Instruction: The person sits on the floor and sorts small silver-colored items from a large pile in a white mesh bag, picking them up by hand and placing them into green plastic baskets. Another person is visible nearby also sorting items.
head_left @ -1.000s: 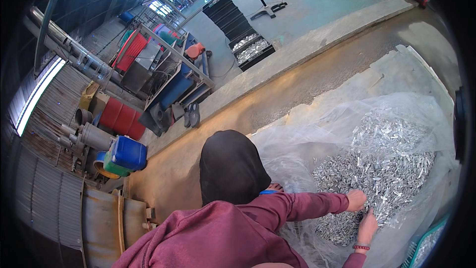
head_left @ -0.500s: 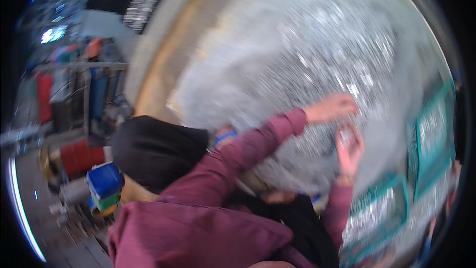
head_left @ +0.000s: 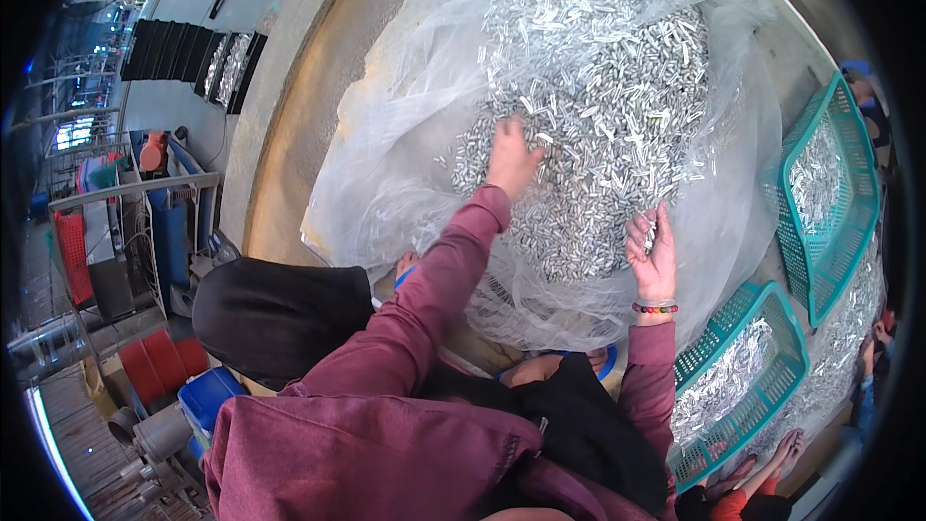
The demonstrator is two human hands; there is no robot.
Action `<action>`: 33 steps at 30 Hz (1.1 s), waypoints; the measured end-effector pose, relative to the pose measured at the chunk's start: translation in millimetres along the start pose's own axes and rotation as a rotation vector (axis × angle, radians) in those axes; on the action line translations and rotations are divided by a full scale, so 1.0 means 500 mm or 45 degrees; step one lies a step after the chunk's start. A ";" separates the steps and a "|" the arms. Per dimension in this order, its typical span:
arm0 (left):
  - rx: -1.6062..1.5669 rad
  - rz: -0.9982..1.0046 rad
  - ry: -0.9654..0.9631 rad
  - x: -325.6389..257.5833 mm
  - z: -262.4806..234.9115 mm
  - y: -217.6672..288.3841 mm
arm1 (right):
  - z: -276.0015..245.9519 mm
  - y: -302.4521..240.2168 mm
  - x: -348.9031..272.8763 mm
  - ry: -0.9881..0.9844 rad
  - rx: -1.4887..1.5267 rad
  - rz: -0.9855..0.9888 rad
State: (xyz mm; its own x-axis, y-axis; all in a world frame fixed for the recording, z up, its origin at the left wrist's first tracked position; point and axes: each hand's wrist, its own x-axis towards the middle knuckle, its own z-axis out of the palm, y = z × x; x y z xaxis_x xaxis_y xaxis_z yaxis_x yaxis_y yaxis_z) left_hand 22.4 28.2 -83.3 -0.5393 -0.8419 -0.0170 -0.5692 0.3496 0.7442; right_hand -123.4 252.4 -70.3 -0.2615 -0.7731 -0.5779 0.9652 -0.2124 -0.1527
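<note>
A large heap of small metal cylinders (head_left: pixel 598 106), bright, silvery and short like cut tube pieces, is spread over a sheet of thin translucent plastic (head_left: pixel 386 174) that is crumpled and glossy at its folds; the sheet is laid on a pale concrete floor (head_left: pixel 289 135) with a brownish stained strip along it. The left hand (head_left: pixel 511 159) is pressed palm-down onto the near edge of the heap, fingers spread and partly sunk among the pieces, so what it has hold of cannot be told. The right hand (head_left: pixel 654 251) is held palm-up and loosely cupped, half open, with a few of the cylinders lying on the fingers; a beaded bracelet (head_left: pixel 655 308) is worn at its wrist (sleeves of maroon knit are seen on both arms). To the right, two teal plastic baskets with lattice walls are seen, an upper basket (head_left: pixel 849 135) and a lower basket (head_left: pixel 781 328), each partly filled with the same silvery pieces. No labels or signs can be made out. Against half a second ago, the blur has gone; the left hand has been shifted from above the right hand to the heap's near-left edge, and the hands, then close together, are now set apart.
</note>
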 end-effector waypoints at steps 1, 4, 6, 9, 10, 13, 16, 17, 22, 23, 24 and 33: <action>-0.005 0.007 0.002 0.017 -0.007 -0.023 | -0.002 -0.001 0.001 0.008 -0.032 -0.008; -0.009 0.092 -0.140 0.036 0.025 -0.030 | 0.001 -0.004 -0.001 0.021 -0.189 -0.016; -0.035 0.167 -0.262 0.026 0.053 -0.014 | 0.006 -0.009 0.001 0.017 -0.417 -0.048; -0.097 0.310 -0.395 -0.002 0.091 0.012 | 0.005 -0.018 0.006 0.026 -0.461 -0.055; -0.088 0.354 -0.471 -0.015 0.103 0.022 | 0.001 -0.022 0.006 -0.006 -0.455 -0.055; -0.041 0.502 -0.614 -0.050 0.138 0.060 | -0.021 -0.028 -0.006 0.101 -0.357 -0.091; -0.036 0.435 -0.957 -0.051 0.149 0.103 | -0.045 -0.031 -0.029 0.066 -0.338 -0.168; -0.073 0.471 -0.963 -0.045 0.144 0.116 | -0.051 -0.033 -0.038 0.067 -0.357 -0.191; -0.170 0.095 -1.378 0.017 0.057 0.154 | -0.055 -0.053 -0.065 0.044 -0.624 -0.181; -0.076 0.207 -1.349 0.032 0.041 0.159 | -0.052 -0.055 -0.063 0.091 -0.733 -0.173; 0.021 0.345 -1.305 0.042 0.026 0.162 | -0.050 -0.055 -0.060 0.109 -0.838 -0.169; -0.119 -0.090 -1.555 0.063 -0.017 0.167 | -0.041 0.025 0.021 0.721 -2.730 -0.514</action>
State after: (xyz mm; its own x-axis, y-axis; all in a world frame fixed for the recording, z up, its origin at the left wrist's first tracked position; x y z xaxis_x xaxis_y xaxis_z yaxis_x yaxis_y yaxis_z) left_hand -36.9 27.3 -15.8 -0.7652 0.0977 -0.6363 -0.6011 0.2453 0.7606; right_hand -113.9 253.8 -94.7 -0.7317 -0.5905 -0.3405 -0.4408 0.7909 -0.4244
